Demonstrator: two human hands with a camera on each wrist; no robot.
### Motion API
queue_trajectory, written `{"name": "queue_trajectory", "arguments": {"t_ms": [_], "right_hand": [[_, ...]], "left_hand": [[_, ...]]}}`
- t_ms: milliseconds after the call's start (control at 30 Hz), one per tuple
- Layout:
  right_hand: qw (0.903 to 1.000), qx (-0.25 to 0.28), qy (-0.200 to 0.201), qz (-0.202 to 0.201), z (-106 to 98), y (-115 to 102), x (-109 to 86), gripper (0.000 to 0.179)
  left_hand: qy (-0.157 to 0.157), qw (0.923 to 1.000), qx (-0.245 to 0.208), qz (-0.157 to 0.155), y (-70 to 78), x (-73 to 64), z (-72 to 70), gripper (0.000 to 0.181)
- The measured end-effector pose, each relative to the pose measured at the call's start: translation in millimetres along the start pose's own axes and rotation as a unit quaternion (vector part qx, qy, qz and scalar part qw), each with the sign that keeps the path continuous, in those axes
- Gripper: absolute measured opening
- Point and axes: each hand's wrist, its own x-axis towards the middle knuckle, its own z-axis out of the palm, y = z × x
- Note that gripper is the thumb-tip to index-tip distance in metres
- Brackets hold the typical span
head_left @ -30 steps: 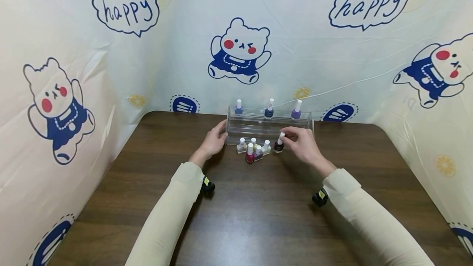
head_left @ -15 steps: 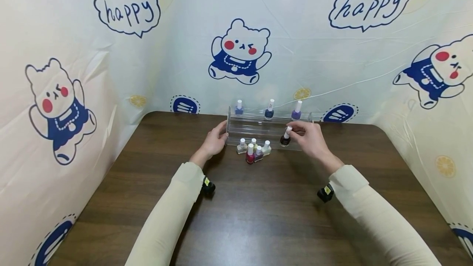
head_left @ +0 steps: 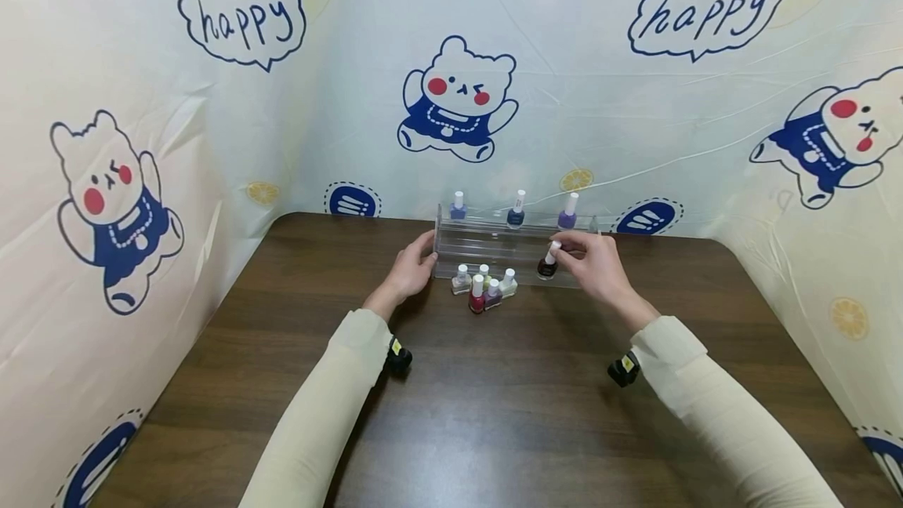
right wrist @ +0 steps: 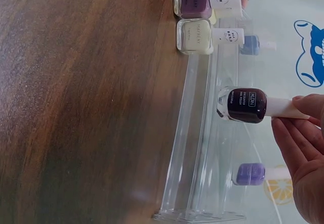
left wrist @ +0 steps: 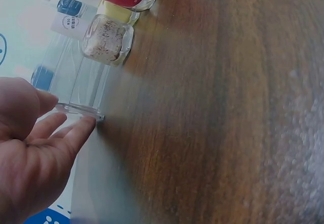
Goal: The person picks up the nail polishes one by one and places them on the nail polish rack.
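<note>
My right hand pinches the white cap of a dark nail polish bottle between thumb and fingers. The bottle is held slightly tilted in front of the clear acrylic rack, overlapping its lower tier. At the rack's left end, my left hand touches the end panel with extended fingers. Three bottles stand on the top tier: a light blue one, a dark blue one and a purple one.
Several bottles cluster on the wooden table before the rack: red, mauve, pale green, glittery clear and yellow. A printed curtain hangs behind the table and along both sides.
My right hand has carried the dark nail polish bottle right and up, from near the table to the rack's lower tier. The left hand stays at the rack's end.
</note>
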Motion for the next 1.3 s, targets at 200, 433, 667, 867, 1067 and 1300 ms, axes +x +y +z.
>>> {"name": "queue_trajectory", "arguments": {"t_ms": [200, 433, 667, 867, 1067, 1300], "right_hand": [[0.9999, -0.003, 0.002, 0.013, -3.8, 0.4, 0.7, 0.022], [0.9998, -0.008, 0.003, 0.018, -6.4, 0.6, 1.3, 0.024], [0.9998, -0.018, 0.008, 0.010, -9.2, -0.6, 2.6, 0.025], [0.9996, -0.025, 0.012, 0.004, -13.4, -0.3, 4.3, 0.024], [0.9994, -0.030, 0.018, 0.006, -16.1, 2.7, 5.8, 0.023], [0.9994, -0.027, 0.020, 0.006, -17.6, 5.2, 7.6, 0.022]], "left_hand": [[-0.001, 1.0000, -0.001, 0.000, 0.2, 0.6, 0.0, 0.055], [0.000, 1.0000, 0.002, 0.002, -0.3, 0.8, 0.2, 0.055], [0.004, 1.0000, 0.004, 0.004, 0.7, -0.8, 1.0, 0.055], [0.002, 1.0000, 0.003, 0.002, 1.0, -1.5, 1.0, 0.055], [-0.002, 1.0000, 0.009, 0.001, 0.9, -0.9, 0.7, 0.055], [-0.004, 0.9999, 0.015, -0.003, 0.3, -0.6, 0.2, 0.055]]}}
